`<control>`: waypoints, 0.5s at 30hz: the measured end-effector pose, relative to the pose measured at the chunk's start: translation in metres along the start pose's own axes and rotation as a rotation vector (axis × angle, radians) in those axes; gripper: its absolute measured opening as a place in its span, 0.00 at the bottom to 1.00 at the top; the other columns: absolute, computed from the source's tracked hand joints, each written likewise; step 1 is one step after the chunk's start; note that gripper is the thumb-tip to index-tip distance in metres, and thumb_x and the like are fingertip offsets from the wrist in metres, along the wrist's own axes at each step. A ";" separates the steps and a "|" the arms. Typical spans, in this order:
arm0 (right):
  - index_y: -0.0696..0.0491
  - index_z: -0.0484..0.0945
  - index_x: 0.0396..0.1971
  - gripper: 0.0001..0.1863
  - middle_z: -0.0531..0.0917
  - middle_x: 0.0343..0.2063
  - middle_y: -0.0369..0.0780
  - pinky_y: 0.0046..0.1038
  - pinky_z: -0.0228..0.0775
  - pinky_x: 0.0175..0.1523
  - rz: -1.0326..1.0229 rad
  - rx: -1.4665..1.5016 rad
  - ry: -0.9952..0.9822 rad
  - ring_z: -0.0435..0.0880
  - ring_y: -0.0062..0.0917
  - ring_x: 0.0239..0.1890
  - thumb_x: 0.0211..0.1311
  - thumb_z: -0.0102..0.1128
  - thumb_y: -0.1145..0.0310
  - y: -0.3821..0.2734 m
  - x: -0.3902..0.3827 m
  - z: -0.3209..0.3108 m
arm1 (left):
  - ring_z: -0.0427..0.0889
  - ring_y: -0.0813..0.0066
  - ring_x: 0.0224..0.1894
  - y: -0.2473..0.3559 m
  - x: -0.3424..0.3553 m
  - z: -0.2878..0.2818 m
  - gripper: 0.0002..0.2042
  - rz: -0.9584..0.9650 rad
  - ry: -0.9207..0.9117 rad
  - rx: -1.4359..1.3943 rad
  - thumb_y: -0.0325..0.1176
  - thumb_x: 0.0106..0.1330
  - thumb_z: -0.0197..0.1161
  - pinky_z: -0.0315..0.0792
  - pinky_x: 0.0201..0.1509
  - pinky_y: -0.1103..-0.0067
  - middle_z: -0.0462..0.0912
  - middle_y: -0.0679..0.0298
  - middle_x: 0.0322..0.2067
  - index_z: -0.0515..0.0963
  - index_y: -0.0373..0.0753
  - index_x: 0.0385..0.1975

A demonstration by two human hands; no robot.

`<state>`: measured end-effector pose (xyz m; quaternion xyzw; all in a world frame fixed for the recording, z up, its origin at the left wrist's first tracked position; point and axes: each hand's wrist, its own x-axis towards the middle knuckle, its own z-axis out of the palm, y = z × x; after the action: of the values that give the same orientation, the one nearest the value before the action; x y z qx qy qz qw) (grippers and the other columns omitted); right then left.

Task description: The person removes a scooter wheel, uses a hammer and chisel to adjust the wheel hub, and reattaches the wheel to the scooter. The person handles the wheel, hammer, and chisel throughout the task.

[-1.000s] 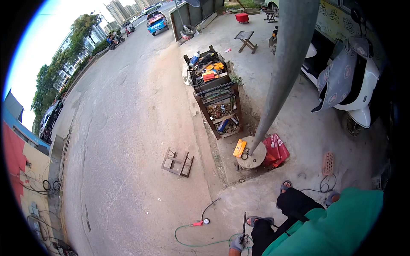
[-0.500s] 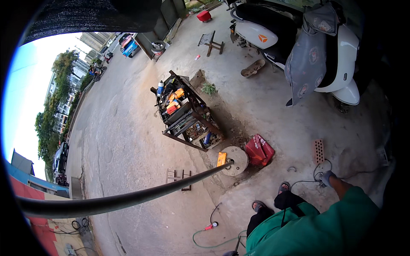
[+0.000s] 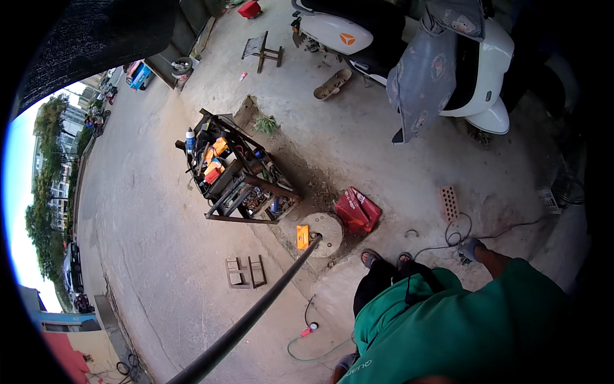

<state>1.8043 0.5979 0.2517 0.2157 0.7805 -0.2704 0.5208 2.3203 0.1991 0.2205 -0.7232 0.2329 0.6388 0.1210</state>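
Note:
My right hand (image 3: 472, 249), in a grey glove, reaches out at the right, low over the concrete. Its fingers look curled around a small dark object that I cannot make out, beside a looped black cable (image 3: 453, 239). Close to the lower edge is my left hand (image 3: 347, 362), also gloved in grey and mostly cut off by my green top; its fingers do not show clearly. Left of it lie a thin green hose (image 3: 307, 358) and a round pressure gauge (image 3: 313, 326) with a red fitting.
A dark pole (image 3: 256, 313) rises from a round concrete base (image 3: 330, 233) bearing an orange box (image 3: 302, 237). Beside it lies a red bag (image 3: 357, 211). Farther off stand a metal tool cart (image 3: 246, 185) and a white scooter (image 3: 489, 96). A perforated brick (image 3: 449, 203) sits near my right hand.
My view has turned, shifting the cart, scooter and base leftward in the picture. My feet have moved closer together. More of my left hand shows; my right hand stays low near the cable.

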 end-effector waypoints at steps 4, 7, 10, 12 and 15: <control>0.65 0.81 0.44 0.19 0.87 0.38 0.48 0.37 0.78 0.38 -0.022 -0.249 0.141 0.87 0.34 0.34 0.69 0.58 0.61 -0.063 -0.011 -0.009 | 0.76 0.70 0.19 0.037 -0.008 0.026 0.11 -0.018 -0.014 0.064 0.36 0.70 0.58 0.74 0.32 0.67 0.82 0.63 0.23 0.80 0.35 0.40; 0.64 0.82 0.38 0.18 0.86 0.31 0.46 0.37 0.74 0.37 -0.060 0.092 0.124 0.83 0.30 0.31 0.66 0.61 0.60 -0.081 0.012 -0.017 | 0.76 0.71 0.19 0.065 -0.004 0.048 0.10 -0.032 -0.023 0.102 0.36 0.69 0.59 0.74 0.31 0.67 0.82 0.63 0.23 0.80 0.36 0.39; 0.62 0.83 0.38 0.16 0.85 0.30 0.44 0.35 0.73 0.34 -0.089 0.027 0.272 0.82 0.27 0.29 0.67 0.62 0.62 -0.089 0.048 -0.023 | 0.75 0.71 0.18 0.102 -0.004 0.076 0.10 -0.053 -0.021 0.132 0.36 0.69 0.59 0.73 0.31 0.68 0.81 0.64 0.23 0.80 0.36 0.39; 0.60 0.84 0.42 0.18 0.88 0.35 0.44 0.31 0.75 0.40 -0.098 0.148 0.232 0.87 0.29 0.35 0.67 0.62 0.58 -0.138 0.050 -0.031 | 0.75 0.71 0.18 0.135 -0.003 0.099 0.10 -0.046 -0.002 0.134 0.36 0.69 0.60 0.73 0.30 0.69 0.81 0.64 0.23 0.80 0.36 0.39; 0.58 0.82 0.38 0.17 0.86 0.28 0.42 0.31 0.76 0.33 -0.195 0.255 0.190 0.85 0.27 0.26 0.71 0.59 0.57 -0.240 0.045 -0.052 | 0.75 0.72 0.18 0.193 0.004 0.156 0.10 -0.048 -0.007 0.156 0.36 0.68 0.60 0.73 0.29 0.69 0.81 0.64 0.22 0.80 0.36 0.39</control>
<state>1.6034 0.4519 0.2731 0.2280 0.8028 -0.3946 0.3844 2.0904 0.1055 0.2163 -0.7147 0.2640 0.6182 0.1933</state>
